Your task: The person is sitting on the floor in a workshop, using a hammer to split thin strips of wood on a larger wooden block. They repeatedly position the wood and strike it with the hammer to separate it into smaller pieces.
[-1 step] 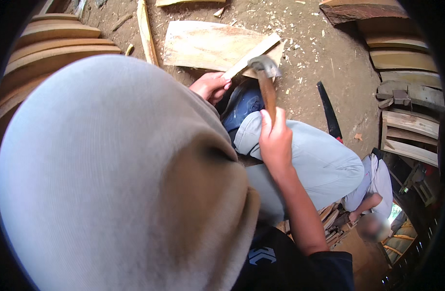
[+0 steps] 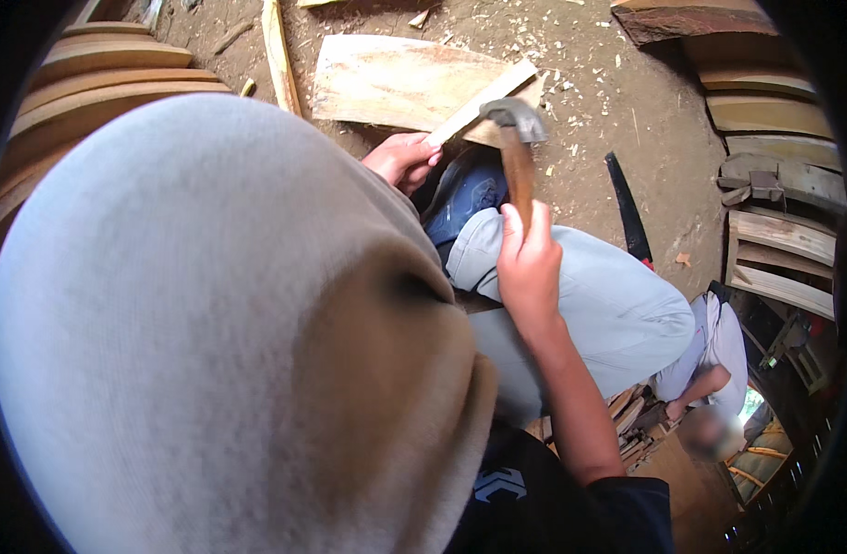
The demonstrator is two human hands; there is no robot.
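My left hand (image 2: 406,161) is closed around the near end of a narrow, pale wood strip (image 2: 490,95). The strip slants up to the right across a wide, rough plank (image 2: 400,83) on the dirt. In my right hand (image 2: 529,258) is the wooden handle of a hand tool (image 2: 518,166) with a curved grey metal head. Whether it is an adze or a hammer I cannot tell. Its head overlaps the strip in view, and whether they touch is unclear. My dark blue shoe (image 2: 467,198) shows below the plank.
A black-bladed saw (image 2: 627,205) lies on the ground to the right. Stacked curved boards (image 2: 119,83) stand at far left, and more boards (image 2: 765,115) at right. Wood chips (image 2: 571,92) litter the dirt. Another person (image 2: 714,360) sits at lower right. Grey fabric covers much of the left.
The tool and my right hand have shifted slightly to the right, its head a little farther from the strip's middle. My left hand keeps its hold on the strip.
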